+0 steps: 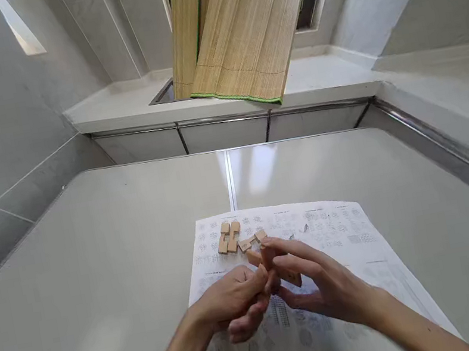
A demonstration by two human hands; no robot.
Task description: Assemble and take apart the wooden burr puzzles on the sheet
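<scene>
Wooden puzzle pieces point(289, 275) are held up over the printed sheet point(335, 230), left hand point(238, 302) pinching them with curled fingers, right hand point(314, 282) angled in, fingers spread around the other side.

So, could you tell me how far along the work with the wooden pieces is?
The printed sheet is spread out. The left hand and right hand have some wooden pieces between them; whether any are joined is hidden. Other notched pieces lie on the sheet, apparently left.
</scene>
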